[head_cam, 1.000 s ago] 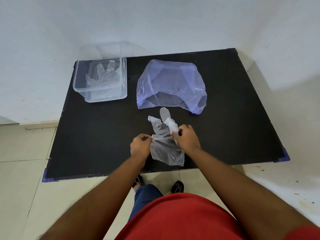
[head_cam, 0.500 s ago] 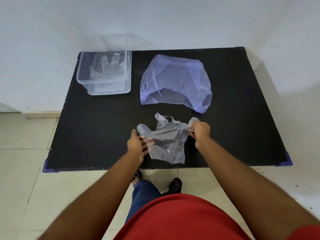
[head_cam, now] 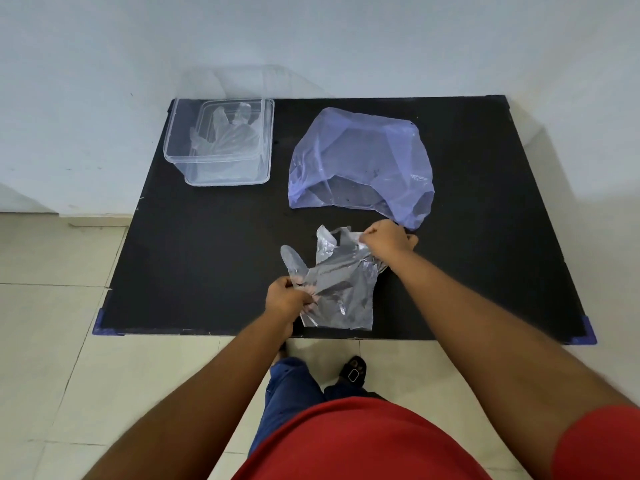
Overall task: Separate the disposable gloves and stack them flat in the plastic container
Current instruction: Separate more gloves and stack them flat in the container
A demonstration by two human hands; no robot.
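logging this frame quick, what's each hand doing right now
Left hand: closed, pinching the near-left edge of the clear glove.
Right hand: closed, pinching the far-right finger end of the same glove.

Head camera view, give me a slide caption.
Both hands, left hand and right hand, stretch a clear glove above the black table.

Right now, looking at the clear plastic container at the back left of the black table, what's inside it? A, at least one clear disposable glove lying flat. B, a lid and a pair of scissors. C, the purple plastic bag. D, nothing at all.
A: a clear glove lies flat inside the plastic container, fingers pointing toward the wall, while the purple bag sits apart on the black table.
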